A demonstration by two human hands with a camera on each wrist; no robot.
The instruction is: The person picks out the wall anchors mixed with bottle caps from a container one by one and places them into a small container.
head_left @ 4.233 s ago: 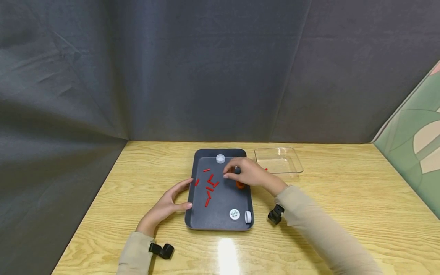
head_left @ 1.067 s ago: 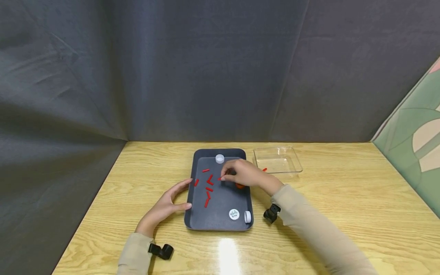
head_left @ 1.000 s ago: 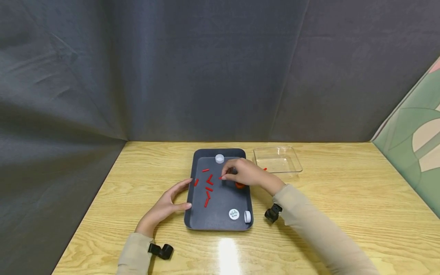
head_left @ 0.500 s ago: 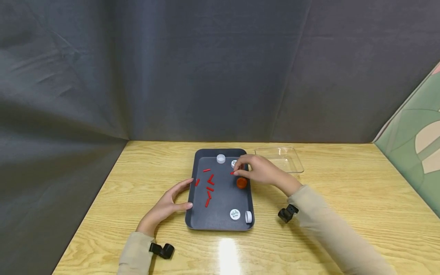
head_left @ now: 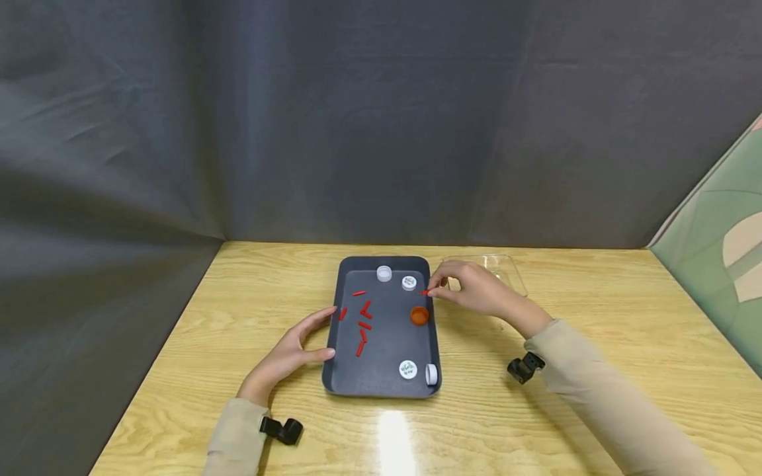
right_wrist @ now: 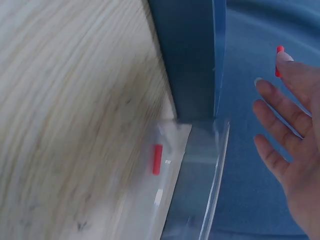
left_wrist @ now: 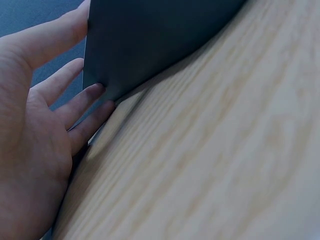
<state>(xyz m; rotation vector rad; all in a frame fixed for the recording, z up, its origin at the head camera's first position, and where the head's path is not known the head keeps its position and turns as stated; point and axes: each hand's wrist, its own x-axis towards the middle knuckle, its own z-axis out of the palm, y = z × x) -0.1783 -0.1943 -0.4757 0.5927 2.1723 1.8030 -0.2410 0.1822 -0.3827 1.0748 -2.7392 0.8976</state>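
My right hand [head_left: 479, 291] pinches a short red stick [head_left: 425, 291] between thumb and fingertip, over the right rim of the dark grey tray [head_left: 381, 387]. In the right wrist view that red stick [right_wrist: 279, 51] pokes out past the thumb; the other fingers are loosely spread. My left hand [head_left: 286, 357] rests against the tray's left side, thumb and fingers apart. In the left wrist view its fingertips touch the tray's outer wall [left_wrist: 150, 40]. Several more red sticks [head_left: 365, 325] lie scattered on the tray's left half.
Behind the right hand stands a clear plastic box [head_left: 516, 277]; one red stick [right_wrist: 157, 160] lies in it. The tray also bears an orange cap [head_left: 419, 316], a clear-white cap [head_left: 383, 273], printed white lids [head_left: 407, 369] and a white cap on its side [head_left: 431, 375].
My right hand took a red stick from the group on the tray and carried it rightward to the tray's right rim, uncovering the orange cap and a printed lid. My left hand stays put.
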